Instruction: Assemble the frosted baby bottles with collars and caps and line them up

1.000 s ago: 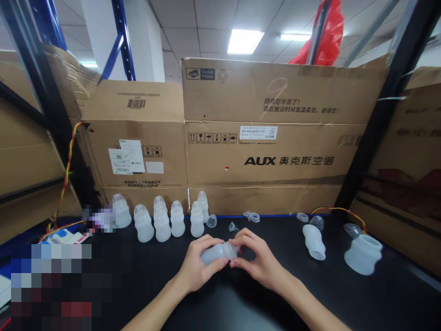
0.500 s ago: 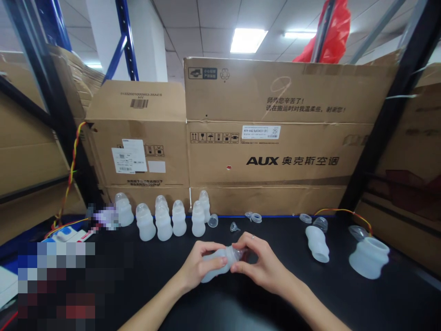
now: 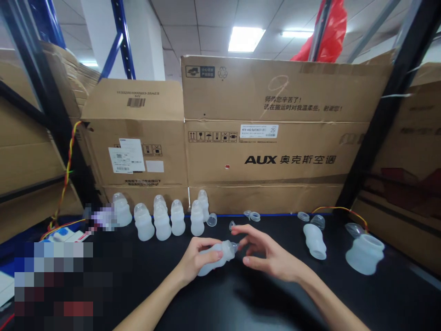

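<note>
My left hand (image 3: 195, 262) is wrapped round a small translucent white bottle (image 3: 217, 256), held tilted with its neck pointing right and up. My right hand (image 3: 265, 255) hovers just right of the bottle's neck, fingers spread apart and holding nothing. A small clear funnel-shaped piece (image 3: 232, 225) lies on the black table (image 3: 220, 299) just beyond my right fingertips. Several capped bottles (image 3: 161, 220) of the same kind stand in a row at the back left.
Clear rings (image 3: 254, 215) and a loose cap (image 3: 212, 219) lie near the back edge. One uncapped bottle (image 3: 314, 240) and a larger wide-mouthed one (image 3: 364, 253) are at the right. Cardboard boxes (image 3: 268, 138) wall the back; a black rack post (image 3: 375, 115) stands right.
My right hand has let go of the bottle's neck and opened, drawing slightly to the right. My left hand keeps hold of the bottle, now tilted more.
</note>
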Available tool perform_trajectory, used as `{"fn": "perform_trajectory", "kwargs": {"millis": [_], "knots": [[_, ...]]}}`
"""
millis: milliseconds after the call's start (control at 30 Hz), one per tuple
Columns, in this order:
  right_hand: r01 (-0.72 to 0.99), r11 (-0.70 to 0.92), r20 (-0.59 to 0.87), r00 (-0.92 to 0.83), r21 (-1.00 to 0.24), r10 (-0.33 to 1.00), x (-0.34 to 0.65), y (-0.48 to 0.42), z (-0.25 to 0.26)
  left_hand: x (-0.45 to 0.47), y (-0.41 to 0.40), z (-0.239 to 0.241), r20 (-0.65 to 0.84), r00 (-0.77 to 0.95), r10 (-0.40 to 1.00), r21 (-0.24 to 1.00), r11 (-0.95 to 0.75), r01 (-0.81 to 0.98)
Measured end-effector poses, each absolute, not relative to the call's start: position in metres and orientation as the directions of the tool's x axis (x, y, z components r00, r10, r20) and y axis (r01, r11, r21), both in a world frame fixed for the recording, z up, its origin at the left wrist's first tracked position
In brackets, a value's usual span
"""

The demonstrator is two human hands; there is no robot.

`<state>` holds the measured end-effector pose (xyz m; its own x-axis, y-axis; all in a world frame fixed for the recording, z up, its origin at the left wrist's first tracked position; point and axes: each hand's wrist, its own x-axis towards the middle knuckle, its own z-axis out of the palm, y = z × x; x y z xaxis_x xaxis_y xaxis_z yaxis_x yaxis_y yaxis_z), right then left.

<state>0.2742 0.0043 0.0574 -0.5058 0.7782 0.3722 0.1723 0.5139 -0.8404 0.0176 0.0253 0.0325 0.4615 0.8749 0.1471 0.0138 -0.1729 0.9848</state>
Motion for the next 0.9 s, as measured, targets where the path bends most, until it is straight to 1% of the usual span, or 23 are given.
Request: {"fn": "perform_trajectory", "kwargs": {"millis": [67, 167, 233, 300, 367, 500, 567, 633, 667, 700, 733, 767, 800, 833, 867, 900], "knots": [[0.222, 0.579, 0.405, -0.523, -0.785, 0.75, 0.27, 0.004, 0.054, 0.018, 0.025, 0.032, 0.167, 0.458, 0.873, 0.98, -0.2, 0.024], [0.386, 0.649, 0.466, -0.469, -0.656, 0.75, 0.262, 0.004, 0.046, 0.019, 0.023, 0.032, 0.191, 0.45, 0.872, 0.972, -0.232, 0.038], [0.483, 0.649, 0.463, -0.457, -0.588, 0.759, 0.258, 0.002, 0.042, 0.02, 0.022, 0.031, 0.207, 0.447, 0.87, 0.965, -0.256, 0.05], [0.544, 0.624, 0.441, -0.441, -0.561, 0.782, 0.255, 0.001, 0.039, 0.02, 0.021, 0.029, 0.246, 0.444, 0.862, 0.94, -0.324, 0.108], [0.554, 0.576, 0.386, -0.429, -0.602, 0.817, 0.252, 0.001, 0.036, 0.02, 0.02, 0.026, 0.309, 0.439, 0.843, 0.878, -0.43, 0.209], [0.486, 0.449, 0.257, -0.412, -0.75, 0.874, 0.25, 0.005, 0.029, 0.019, 0.016, 0.025, 0.465, 0.442, 0.767, 0.675, -0.63, 0.384], [0.451, 0.411, 0.229, -0.404, -0.792, 0.885, 0.248, 0.007, 0.026, 0.017, 0.014, 0.027, 0.526, 0.448, 0.723, 0.574, -0.69, 0.44], [0.444, 0.403, 0.244, -0.373, -0.801, 0.895, 0.246, 0.007, 0.025, 0.016, 0.014, 0.03, 0.558, 0.435, 0.707, 0.536, -0.707, 0.462], [0.445, 0.415, 0.273, -0.349, -0.794, 0.897, 0.245, 0.006, 0.024, 0.016, 0.014, 0.032, 0.56, 0.417, 0.716, 0.556, -0.698, 0.451], [0.436, 0.433, 0.309, -0.327, -0.789, 0.893, 0.244, 0.004, 0.024, 0.016, 0.015, 0.034, 0.544, 0.394, 0.74, 0.61, -0.672, 0.419], [0.411, 0.458, 0.349, -0.313, -0.788, 0.883, 0.242, 0.003, 0.023, 0.016, 0.015, 0.037, 0.497, 0.384, 0.778, 0.695, -0.622, 0.361], [0.37, 0.485, 0.387, -0.31, -0.793, 0.869, 0.241, 0.001, 0.023, 0.017, 0.015, 0.038, 0.411, 0.402, 0.818, 0.796, -0.537, 0.28], [0.316, 0.509, 0.418, -0.314, -0.801, 0.853, 0.24, -0.002, 0.023, 0.018, 0.015, 0.04, 0.295, 0.45, 0.843, 0.89, -0.413, 0.191], [0.262, 0.528, 0.445, -0.317, -0.807, 0.838, 0.239, -0.004, 0.024, 0.02, 0.014, 0.04, 0.17, 0.517, 0.839, 0.959, -0.261, 0.109], [0.224, 0.547, 0.469, -0.32, -0.807, 0.823, 0.239, -0.007, 0.024, 0.022, 0.013, 0.039, 0.061, 0.586, 0.808, 0.994, -0.104, 0.04], [0.208, 0.568, 0.492, -0.324, -0.797, 0.808, 0.238, -0.009, 0.025, 0.025, 0.012, 0.037, -0.019, 0.644, 0.765, 0.999, 0.035, -0.011]]}}
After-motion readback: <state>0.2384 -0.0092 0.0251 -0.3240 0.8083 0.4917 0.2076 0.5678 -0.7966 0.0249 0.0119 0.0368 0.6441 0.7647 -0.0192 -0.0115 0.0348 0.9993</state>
